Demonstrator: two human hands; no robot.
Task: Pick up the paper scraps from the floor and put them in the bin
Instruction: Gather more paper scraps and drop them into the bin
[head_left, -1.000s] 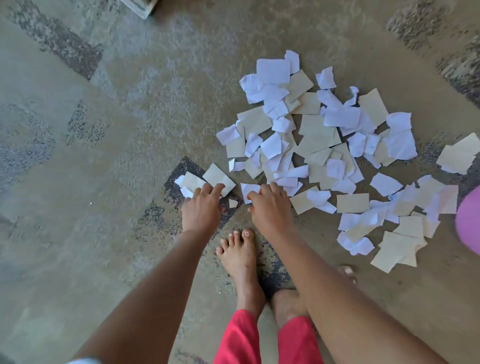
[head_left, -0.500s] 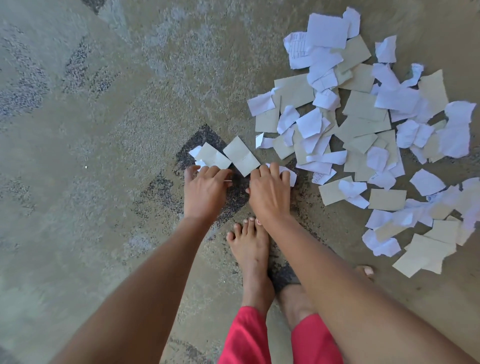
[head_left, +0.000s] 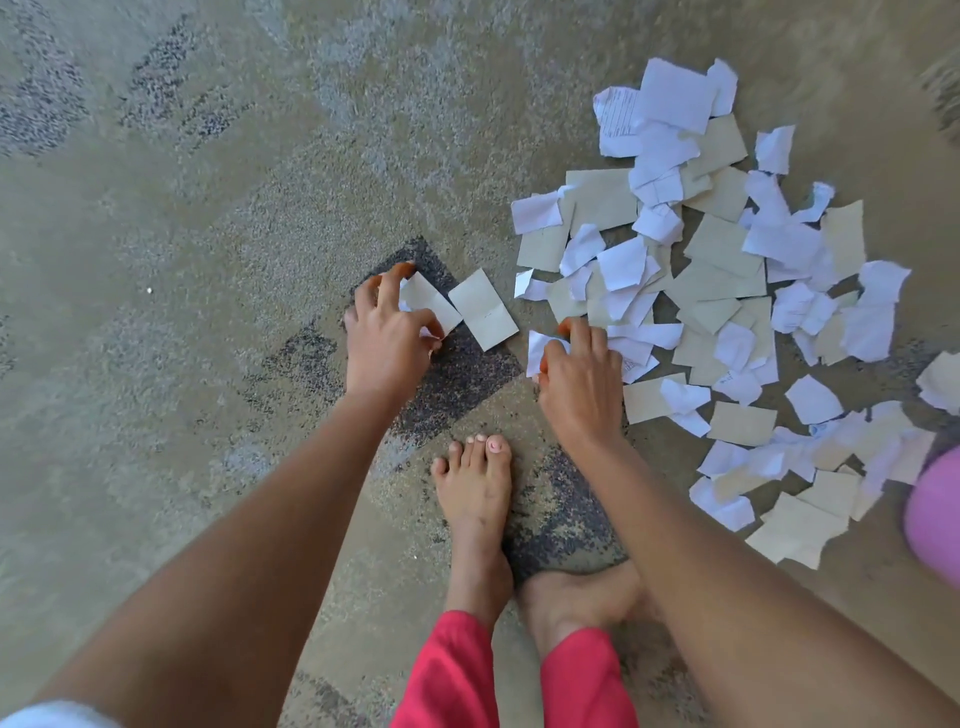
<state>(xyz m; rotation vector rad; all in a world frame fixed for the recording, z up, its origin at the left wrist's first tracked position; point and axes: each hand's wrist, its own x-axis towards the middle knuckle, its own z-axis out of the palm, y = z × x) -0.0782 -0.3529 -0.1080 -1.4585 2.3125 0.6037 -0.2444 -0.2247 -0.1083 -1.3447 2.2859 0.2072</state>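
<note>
White and beige paper scraps (head_left: 717, 291), torn, overlapping, strewn flat on carpet

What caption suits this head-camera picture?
Both hands, left and right, gather paper scraps from the carpet.

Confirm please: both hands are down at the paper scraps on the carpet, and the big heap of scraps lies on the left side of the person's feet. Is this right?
Not quite. The big heap of scraps lies to the right of the feet, not the left; the head view shows it. The rest holds: the left hand and the right hand are both down at scraps on the carpet.
</note>
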